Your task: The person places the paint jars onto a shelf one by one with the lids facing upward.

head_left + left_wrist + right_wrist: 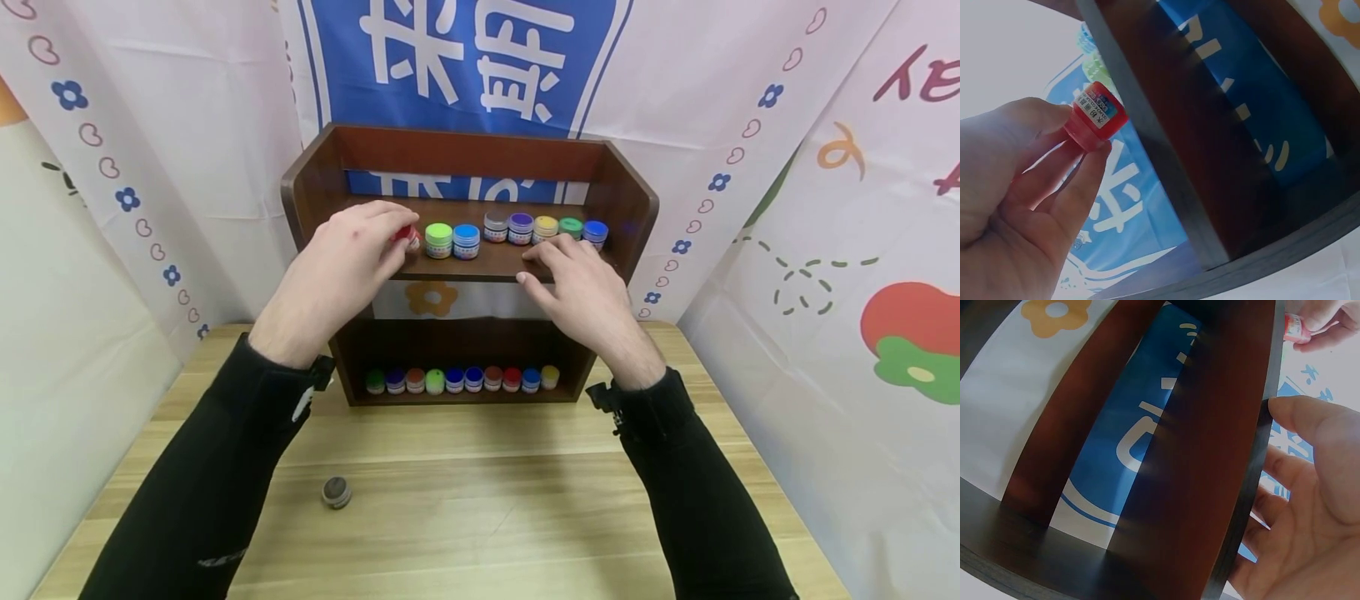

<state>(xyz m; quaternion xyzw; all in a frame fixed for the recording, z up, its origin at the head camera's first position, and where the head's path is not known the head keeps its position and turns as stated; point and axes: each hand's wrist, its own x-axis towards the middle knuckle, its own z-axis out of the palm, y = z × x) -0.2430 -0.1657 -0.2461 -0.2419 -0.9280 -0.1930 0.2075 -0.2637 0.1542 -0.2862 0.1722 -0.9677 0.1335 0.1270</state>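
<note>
My left hand (347, 260) pinches a small red paint jar (1095, 116) between thumb and fingertips, at the left end of the upper shelf (450, 268). In the left wrist view the jar's label faces the camera, close to the shelf's front edge. Right of it on that shelf stand a light green paint jar (438, 241) and a blue paint jar (466, 242). My right hand (581, 287) is at the right part of the same shelf, holding no jar. Its thumb touches the front edge in the right wrist view, the fingers loosely spread.
Behind my right hand stand grey (496, 227), purple (521, 229), yellow (545, 229), green (571, 229) and blue jars (596, 234). Several more jars (454, 381) line the bottom shelf. A dark-lidded jar (337, 492) sits on the wooden table (450, 517) at the front left.
</note>
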